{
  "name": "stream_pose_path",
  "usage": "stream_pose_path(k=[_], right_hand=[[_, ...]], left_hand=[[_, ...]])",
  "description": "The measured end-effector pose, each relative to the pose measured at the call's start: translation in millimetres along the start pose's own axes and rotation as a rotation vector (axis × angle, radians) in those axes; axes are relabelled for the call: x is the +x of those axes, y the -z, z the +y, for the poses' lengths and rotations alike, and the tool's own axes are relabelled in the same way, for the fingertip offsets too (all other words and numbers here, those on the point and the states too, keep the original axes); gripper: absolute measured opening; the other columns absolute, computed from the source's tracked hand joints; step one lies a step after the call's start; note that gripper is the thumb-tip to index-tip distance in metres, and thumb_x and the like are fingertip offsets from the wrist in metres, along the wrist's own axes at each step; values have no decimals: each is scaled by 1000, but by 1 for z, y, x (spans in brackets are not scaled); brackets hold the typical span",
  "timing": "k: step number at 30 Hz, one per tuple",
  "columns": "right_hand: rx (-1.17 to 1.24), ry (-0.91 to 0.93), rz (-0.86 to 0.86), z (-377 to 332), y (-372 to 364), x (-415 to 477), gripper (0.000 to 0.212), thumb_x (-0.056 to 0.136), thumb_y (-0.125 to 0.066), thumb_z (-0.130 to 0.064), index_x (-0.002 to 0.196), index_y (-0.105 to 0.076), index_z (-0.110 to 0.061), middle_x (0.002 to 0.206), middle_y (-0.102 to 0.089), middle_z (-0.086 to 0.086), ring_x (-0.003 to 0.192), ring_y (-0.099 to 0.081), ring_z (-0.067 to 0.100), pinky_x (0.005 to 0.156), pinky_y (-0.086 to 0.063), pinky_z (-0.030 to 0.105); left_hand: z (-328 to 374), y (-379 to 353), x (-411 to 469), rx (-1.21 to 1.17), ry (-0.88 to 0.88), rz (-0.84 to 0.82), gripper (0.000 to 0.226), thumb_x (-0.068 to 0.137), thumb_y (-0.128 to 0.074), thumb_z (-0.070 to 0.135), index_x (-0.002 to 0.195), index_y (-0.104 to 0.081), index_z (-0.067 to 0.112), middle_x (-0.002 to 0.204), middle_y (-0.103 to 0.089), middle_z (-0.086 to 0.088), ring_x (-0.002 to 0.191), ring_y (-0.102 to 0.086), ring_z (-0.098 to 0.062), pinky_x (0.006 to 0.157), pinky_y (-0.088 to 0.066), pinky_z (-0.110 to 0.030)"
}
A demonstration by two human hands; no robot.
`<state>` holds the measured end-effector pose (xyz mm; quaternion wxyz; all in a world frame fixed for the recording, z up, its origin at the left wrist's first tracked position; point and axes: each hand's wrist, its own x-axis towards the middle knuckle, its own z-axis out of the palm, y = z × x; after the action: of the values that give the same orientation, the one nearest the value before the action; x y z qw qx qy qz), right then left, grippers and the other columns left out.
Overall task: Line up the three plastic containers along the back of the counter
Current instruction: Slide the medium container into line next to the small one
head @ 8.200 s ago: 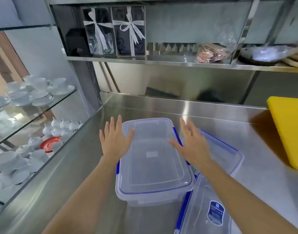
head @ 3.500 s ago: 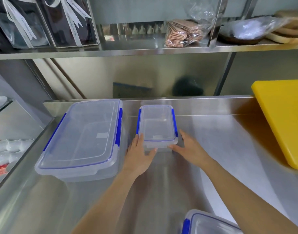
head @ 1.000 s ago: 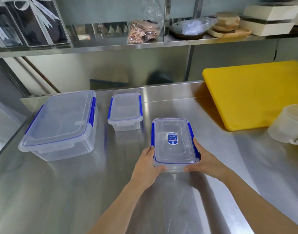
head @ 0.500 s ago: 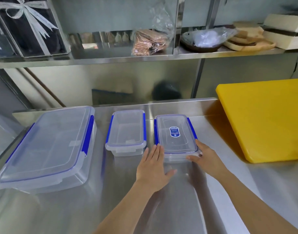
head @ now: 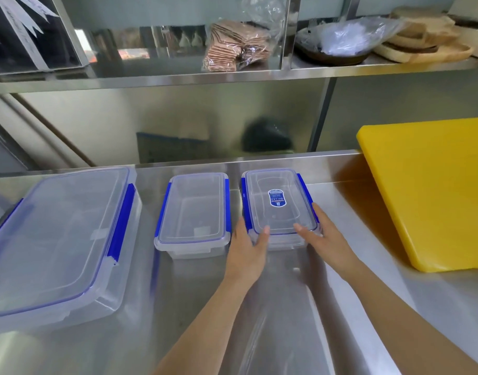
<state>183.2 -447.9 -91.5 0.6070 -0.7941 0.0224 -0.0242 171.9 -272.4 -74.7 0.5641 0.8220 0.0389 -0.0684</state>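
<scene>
Three clear plastic containers with blue clips stand side by side near the back of the steel counter [head: 286, 307]. The large container [head: 59, 234] is at the left and the small container [head: 194, 209] is in the middle. At the right is the labelled container [head: 275, 201], with a blue sticker on its lid. My left hand [head: 246, 250] wraps its near left corner, thumb on the lid rim. My right hand [head: 321, 236] clasps the near right corner the same way. The container rests on the counter between my hands.
A yellow cutting board [head: 432, 190] lies on the counter just right of the labelled container. Behind the row rises a steel back ledge [head: 205, 165] and wall. A shelf [head: 232, 74] above holds wrapped packets, a bagged bowl and wooden trays.
The labelled container has slid back, level with the small container. My left hand, flat beside it half a second ago, now holds its near left corner.
</scene>
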Motion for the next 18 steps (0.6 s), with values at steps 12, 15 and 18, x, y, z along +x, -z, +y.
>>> stream_pose_path(k=[12,15,18], right_hand=[[8,-60,130,17,35,7,55,82,-61,-36,133,-39,-28,125,-55,-1,110,-57,20,85,-56,38],[-87,-72,215,23,61,7,42,86,-60,-31,125,-44,-28,110,-59,-11,98,-61,-1,67,-55,15],[-235,-74,346,26,83,11,45,88,-59,-29,130,-43,-26,97,-50,-27,75,-57,-11,59,-42,2]], left_hand=[[16,-49,18,-210,125,-50,46,95,-47,33,139,-36,29,131,-57,5,107,-56,-7,81,-44,-18],[29,-77,17,-209,105,-75,46,95,-46,31,140,-36,28,131,-57,2,114,-57,-14,91,-47,-25],[40,-102,19,-157,98,-77,49,95,-45,33,142,-31,26,136,-53,0,118,-56,-17,98,-47,-31]])
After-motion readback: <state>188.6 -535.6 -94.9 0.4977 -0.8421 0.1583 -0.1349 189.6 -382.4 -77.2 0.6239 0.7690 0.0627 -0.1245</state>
